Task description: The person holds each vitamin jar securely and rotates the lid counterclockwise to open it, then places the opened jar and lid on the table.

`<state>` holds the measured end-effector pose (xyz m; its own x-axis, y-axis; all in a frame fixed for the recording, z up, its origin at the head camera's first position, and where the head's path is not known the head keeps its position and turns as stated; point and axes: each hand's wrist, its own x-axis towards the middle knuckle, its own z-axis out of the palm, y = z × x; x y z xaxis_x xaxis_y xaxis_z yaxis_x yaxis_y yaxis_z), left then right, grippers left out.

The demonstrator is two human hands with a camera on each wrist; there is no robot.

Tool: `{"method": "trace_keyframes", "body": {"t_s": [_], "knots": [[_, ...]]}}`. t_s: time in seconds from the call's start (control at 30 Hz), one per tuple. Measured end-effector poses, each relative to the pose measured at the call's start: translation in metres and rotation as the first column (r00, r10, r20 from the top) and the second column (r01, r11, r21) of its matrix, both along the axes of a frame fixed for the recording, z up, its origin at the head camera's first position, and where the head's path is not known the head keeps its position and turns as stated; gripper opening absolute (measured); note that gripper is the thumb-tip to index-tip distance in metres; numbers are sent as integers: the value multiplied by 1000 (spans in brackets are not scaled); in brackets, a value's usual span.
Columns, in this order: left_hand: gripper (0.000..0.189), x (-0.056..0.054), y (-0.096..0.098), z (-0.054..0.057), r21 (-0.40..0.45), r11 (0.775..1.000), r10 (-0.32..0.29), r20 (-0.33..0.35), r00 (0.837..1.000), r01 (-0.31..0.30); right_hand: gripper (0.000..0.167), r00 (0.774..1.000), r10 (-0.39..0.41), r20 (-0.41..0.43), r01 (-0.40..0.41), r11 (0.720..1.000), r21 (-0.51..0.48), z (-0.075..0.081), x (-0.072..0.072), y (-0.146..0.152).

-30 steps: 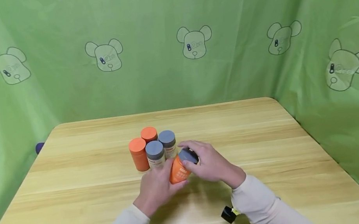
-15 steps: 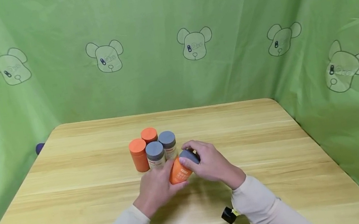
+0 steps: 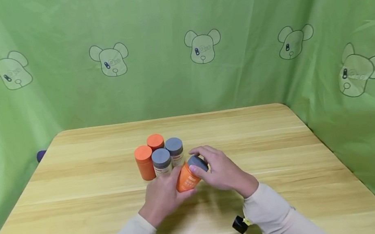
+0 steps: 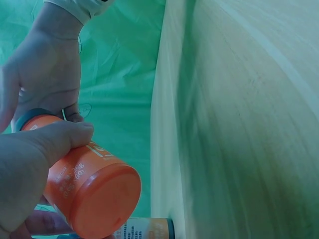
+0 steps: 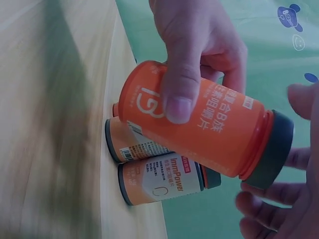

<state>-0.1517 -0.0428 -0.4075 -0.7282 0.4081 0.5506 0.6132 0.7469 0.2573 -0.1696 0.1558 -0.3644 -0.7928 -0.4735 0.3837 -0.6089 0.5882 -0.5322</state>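
My left hand (image 3: 161, 196) grips an orange supplement bottle (image 3: 186, 179) round its body, with the thumb lying across the label in the right wrist view. The bottle tilts, its grey cap (image 3: 199, 162) pointing up and to the right. At that cap, my right hand (image 3: 218, 169) has its thumb and fingers curled round the edge. In the left wrist view the bottle's bottom (image 4: 107, 201) faces the camera, above the table. Close behind stand two grey-capped bottles (image 3: 161, 158) with pale labels, partly hidden by the left hand.
Two orange bottles with orange caps (image 3: 143, 153) stand upright to the left of the grey-capped ones. All rest on a light wooden table (image 3: 269, 140). A green curtain (image 3: 164, 87) with bear outlines encloses the far side and both sides.
The right thumb and fingers have shifted slightly on the cap. The left hand and the tilted bottle stay in nearly the same place, and the standing bottles have not moved.
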Motion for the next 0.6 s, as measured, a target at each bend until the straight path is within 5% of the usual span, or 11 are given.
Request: {"method": "trace_keyframes", "body": {"t_s": [0.3,0.6], "knots": [[62,-2,1,-1,5,1000,-18,-91,996,19,32,997,-68,21,67,998,21,-1,-1,-2],[61,0,1,1,-20,1000,-7,-46,999,6,30,1000,-6,-9,6,1000,-1,-2,-2,1]]}}
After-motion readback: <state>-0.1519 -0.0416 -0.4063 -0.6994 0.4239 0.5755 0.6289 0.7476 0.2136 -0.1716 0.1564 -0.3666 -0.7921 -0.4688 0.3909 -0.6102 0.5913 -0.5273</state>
